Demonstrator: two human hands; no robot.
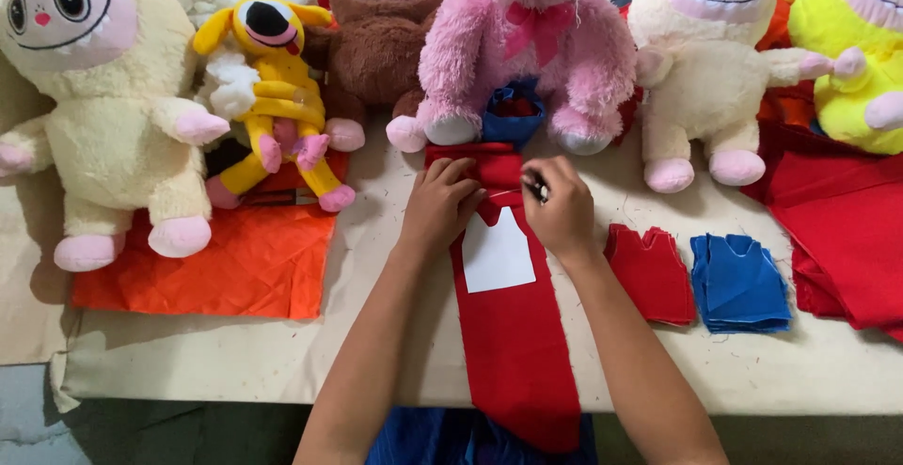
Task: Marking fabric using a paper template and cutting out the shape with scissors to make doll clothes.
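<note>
**Hands at work on a red strip, plush toys looking on**

A long strip of red fabric (pixel 515 333) runs down the middle of the table (pixel 376 352) and hangs over its near edge, at 6 o'clock from a seated pink plush bear (pixel 527 42). A white paper template (pixel 496 253) lies flat on the strip. The person's left hand (pixel 440 206) presses down on the cloth just at 10 o'clock from the template, fingers together and curled onto the fabric. The right hand (pixel 562 206), at 1 o'clock from the template, has its fingers clamped on a small dark pen-like tool (pixel 539 188) whose tip meets the cloth.

At 3 o'clock from the strip lie a stack of red cut pieces (pixel 651 272) and, just beside it, a stack of blue cut pieces (pixel 740 282); more red cloth (pixel 847 230) is heaped farther right. At 9 o'clock, an orange sheet (pixel 235 267) lies under a cream plush toy (pixel 103 117) and a yellow plush toy (pixel 277 98). A brown plush toy (pixel 381 42), another cream one (pixel 705 61) and a bright yellow one (pixel 851 42) line the far edge.
</note>
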